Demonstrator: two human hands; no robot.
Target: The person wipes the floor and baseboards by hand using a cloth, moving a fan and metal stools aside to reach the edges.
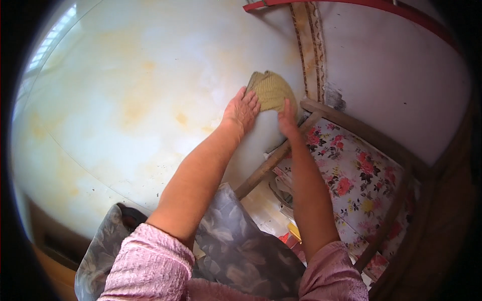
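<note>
Both my arms reach forward over the glossy pale tiled surface to an olive-yellow ribbed cloth point(273, 89), which lies bunched and folded over. The fingers of my left hand point(242, 111) rest on the cloth's left edge, with the thumb side hidden. At the cloth's lower right edge, my right hand point(287, 119) grips it, one finger pointing up along it. The underside of the cloth and what it touches do not show.
Close on the right stands a wooden frame point(361, 125) with a floral-printed sheet point(346, 170) inside it. A patterned border strip point(307, 50) runs up behind. A red curved bar point(351, 2) crosses the top. My knees in dark floral trousers point(241, 241) are below.
</note>
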